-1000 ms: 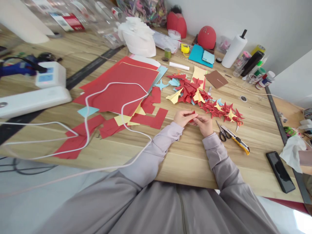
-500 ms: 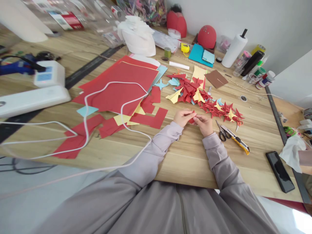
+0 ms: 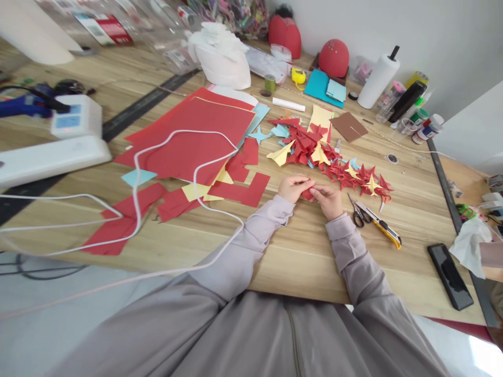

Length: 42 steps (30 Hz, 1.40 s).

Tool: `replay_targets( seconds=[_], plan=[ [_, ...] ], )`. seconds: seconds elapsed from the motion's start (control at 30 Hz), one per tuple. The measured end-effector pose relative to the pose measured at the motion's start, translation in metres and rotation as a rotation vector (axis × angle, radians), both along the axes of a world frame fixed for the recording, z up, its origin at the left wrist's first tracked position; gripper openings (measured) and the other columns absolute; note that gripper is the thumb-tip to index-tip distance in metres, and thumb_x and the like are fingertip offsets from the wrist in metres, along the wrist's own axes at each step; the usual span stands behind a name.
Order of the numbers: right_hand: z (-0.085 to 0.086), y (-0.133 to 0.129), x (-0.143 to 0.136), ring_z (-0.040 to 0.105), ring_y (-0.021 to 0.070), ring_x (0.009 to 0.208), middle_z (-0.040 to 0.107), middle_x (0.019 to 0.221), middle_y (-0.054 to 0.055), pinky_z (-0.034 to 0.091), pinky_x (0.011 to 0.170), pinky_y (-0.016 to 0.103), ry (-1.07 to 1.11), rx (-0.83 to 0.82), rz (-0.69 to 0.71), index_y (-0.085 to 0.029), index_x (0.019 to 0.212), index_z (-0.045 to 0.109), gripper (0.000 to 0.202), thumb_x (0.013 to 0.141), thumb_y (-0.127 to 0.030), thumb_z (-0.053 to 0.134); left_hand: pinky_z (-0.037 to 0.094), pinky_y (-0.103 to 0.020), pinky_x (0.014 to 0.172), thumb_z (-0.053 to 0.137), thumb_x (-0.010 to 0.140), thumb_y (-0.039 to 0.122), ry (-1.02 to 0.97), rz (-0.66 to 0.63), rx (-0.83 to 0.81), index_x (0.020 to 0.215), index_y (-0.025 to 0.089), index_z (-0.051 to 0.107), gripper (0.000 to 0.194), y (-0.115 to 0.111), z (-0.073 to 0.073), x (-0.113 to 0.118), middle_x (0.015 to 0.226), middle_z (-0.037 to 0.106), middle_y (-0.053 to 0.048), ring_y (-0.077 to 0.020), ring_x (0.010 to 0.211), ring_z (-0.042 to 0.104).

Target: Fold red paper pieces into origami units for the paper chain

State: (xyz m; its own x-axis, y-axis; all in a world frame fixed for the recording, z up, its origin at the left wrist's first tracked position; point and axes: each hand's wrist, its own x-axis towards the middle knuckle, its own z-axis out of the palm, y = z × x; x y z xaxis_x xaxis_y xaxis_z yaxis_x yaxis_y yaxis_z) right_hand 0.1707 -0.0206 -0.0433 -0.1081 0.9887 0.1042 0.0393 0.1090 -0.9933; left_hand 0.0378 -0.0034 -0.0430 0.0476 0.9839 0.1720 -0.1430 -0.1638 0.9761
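Between my fingertips is a small piece of folded red paper (image 3: 307, 194), mostly covered by my fingers. My left hand (image 3: 293, 188) pinches it from the left, and my right hand (image 3: 329, 201) grips its right side with thumb and fingers. Just beyond my hands lies a heap of folded paper shapes (image 3: 304, 145), mainly red with some yellow and light blue. A row of pointed red paper stars (image 3: 341, 174) continues to the right of it. Cut red paper strips (image 3: 256, 189) lie left of my left hand.
Scissors (image 3: 358, 215) and a yellow utility knife (image 3: 387, 231) lie right of my right hand. A black phone (image 3: 450, 276) rests near the right edge. Large red sheets (image 3: 196, 136) are stacked at left, crossed by a white cable (image 3: 138, 201). Tissues (image 3: 223, 63) stand behind.
The red paper between my fingers sits slightly differently, with more of its lower part showing. Both hands stay almost in place. The view has shifted very slightly.
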Motion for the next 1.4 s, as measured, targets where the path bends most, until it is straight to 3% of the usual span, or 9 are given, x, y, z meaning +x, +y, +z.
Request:
replay_targets(
  seconds=[0.3,0.43,0.67,1.4],
  plan=[
    [-0.0026,0.0008,-0.0005,0.056,0.0108,0.043,0.064,0.055,-0.001,0.047,0.044,0.024,-0.018,0.000,-0.014,-0.018,0.071,0.067,0.021,0.061,-0.036,0.070,0.041,-0.024,0.065,0.060,0.070,0.033,0.001,-0.009,0.031,0.060,0.015,0.066,0.021,-0.0027,0.0033,-0.0023,0.065,0.059,-0.002,-0.0125,0.068,0.054],
    [-0.0024,0.0010,-0.0002,0.056,0.0108,0.043,0.064,0.054,-0.001,0.047,0.044,0.024,-0.011,-0.005,-0.018,-0.018,0.069,0.066,0.021,0.060,-0.036,0.070,0.043,-0.024,0.064,0.054,0.073,0.043,-0.008,0.038,-0.068,0.060,0.014,0.066,0.034,-0.0033,0.0058,-0.0006,0.066,0.063,-0.004,-0.0130,0.066,0.056],
    [-0.0018,-0.0001,0.0003,0.055,0.0102,0.044,0.064,0.055,-0.001,0.047,0.045,0.023,-0.033,0.002,-0.008,-0.017,0.071,0.066,0.024,0.062,-0.039,0.068,0.046,-0.027,0.062,0.074,0.052,0.035,0.002,0.025,-0.115,0.068,0.012,0.068,0.029,-0.0016,-0.0004,0.0019,0.067,0.066,-0.004,-0.0148,0.064,0.058],
    [0.0045,-0.0023,0.0017,0.053,0.0094,0.043,0.061,0.049,-0.001,0.044,0.045,0.022,-0.084,-0.015,0.006,-0.015,0.068,0.065,0.025,0.064,-0.040,0.067,0.047,-0.029,0.062,0.074,0.052,0.033,-0.020,0.028,-0.146,0.066,0.012,0.068,0.026,-0.0008,0.0008,-0.0009,0.065,0.066,-0.004,-0.0148,0.062,0.058]
  ],
)
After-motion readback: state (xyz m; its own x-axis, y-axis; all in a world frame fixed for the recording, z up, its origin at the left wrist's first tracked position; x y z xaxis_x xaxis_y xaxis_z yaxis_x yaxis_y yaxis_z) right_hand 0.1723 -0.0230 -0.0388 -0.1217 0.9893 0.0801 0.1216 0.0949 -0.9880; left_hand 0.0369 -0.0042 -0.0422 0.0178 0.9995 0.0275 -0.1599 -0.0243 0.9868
